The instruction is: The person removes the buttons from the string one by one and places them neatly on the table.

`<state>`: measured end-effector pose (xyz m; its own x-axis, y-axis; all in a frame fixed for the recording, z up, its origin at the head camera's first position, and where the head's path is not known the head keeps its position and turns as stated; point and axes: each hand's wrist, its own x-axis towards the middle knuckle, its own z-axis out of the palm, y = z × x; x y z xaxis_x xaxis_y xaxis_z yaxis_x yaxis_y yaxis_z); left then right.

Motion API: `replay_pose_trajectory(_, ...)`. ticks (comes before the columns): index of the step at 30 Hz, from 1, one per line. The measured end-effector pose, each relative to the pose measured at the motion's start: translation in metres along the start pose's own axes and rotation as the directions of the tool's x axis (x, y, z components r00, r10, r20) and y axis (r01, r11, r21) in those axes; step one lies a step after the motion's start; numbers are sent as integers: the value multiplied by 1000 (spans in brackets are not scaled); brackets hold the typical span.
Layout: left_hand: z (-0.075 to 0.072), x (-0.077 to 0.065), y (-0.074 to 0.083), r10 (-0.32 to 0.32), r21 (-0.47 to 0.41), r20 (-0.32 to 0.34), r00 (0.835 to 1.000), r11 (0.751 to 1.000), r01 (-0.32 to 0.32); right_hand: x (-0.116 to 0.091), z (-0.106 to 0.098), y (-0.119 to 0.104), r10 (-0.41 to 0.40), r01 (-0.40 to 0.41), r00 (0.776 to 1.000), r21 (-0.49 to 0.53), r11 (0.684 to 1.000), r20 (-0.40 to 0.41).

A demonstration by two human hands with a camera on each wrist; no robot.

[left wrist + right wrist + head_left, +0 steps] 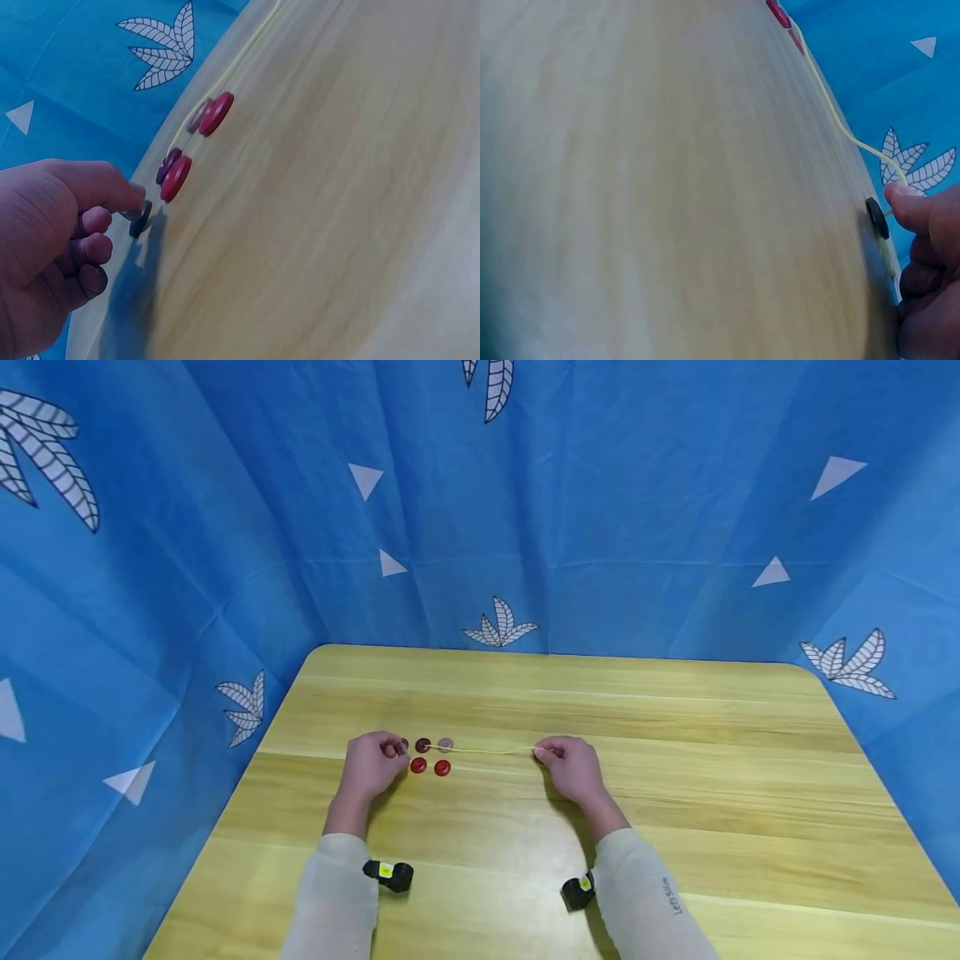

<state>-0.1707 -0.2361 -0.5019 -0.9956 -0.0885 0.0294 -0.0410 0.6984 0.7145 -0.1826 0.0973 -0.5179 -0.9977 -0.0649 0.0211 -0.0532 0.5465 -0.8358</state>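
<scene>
The left hand (pixel 377 764) is at the left of a small group of round buttons, its thumb and finger pinching a dark button (pixel 140 219). Beside it are a dark red button (pixel 423 744), a pale pink button (pixel 446 745) and two red buttons, the left one (pixel 417 765) and the right one (pixel 442 767). A thin yellow string (pixel 483 752) stretches from the dark red button to the right hand (pixel 573 768), which pinches it between thumb and finger. Just beside those fingertips, a black button (pixel 877 218) appears on the string.
All this is on a light wooden table (pixel 712 777) with rounded far corners. A blue patterned curtain (pixel 600 510) hangs behind and along the left side. Each sleeve carries a small black wrist camera, the left one (pixel 390 874) and the right one (pixel 577 892).
</scene>
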Motion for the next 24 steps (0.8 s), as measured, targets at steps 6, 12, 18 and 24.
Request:
replay_pose_trajectory(6, -1, -2, -8, -28, 18, -9, 1000, 999, 28, 1, 0, 2, 6, -6, 1000, -11, 1000, -2)
replay_pose_trajectory(12, -3, -5, -12, -48, 41, -8, 999, 998, 48, 2, 1, 3, 12, -12, 1000, -13, 1000, -7)
replay_pose_trajectory(18, -3, -8, -12, -85, 44, 11, 996, 995, 85, 2, 1, 3, 3, -3, 1000, -14, 1000, -7)
replay_pose_trajectory(24, -3, -12, -14, -83, 51, 6, 997, 995, 83, 1, 3, 1, 0, 0, 1000, -17, 1000, -7)
